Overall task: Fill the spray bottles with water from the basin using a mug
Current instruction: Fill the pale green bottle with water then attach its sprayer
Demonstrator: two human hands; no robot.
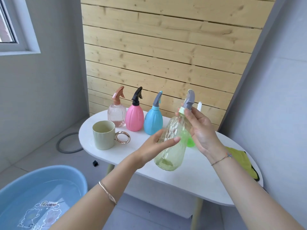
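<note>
Looking down from the head view, we see both hands holding one clear yellow-green spray bottle (171, 146) in the air above the white bench (182, 180), its base towards us and its grey trigger head tilted away to the right. The left hand (154, 145) has its fingers wrapped round the bottle's body, thumb on the near side. The right hand (202, 131) has its fingers grasping the neck, the thumb lying on the pale collar just under the trigger head. Along the far edge of the bench stand a clear pink bottle (116, 116), a solid pink bottle (134, 118) and a blue bottle (153, 122), close together in a row. A bright green bottle (190, 142) is mostly hidden behind the right hand. The pale green mug (103, 137) with a ring handle stands upright at the bench's left end, near the row. A yellow cloth (240, 161) lies at the right end. The blue basin (78, 178), holding water, sits on the floor at the near left.
</note>
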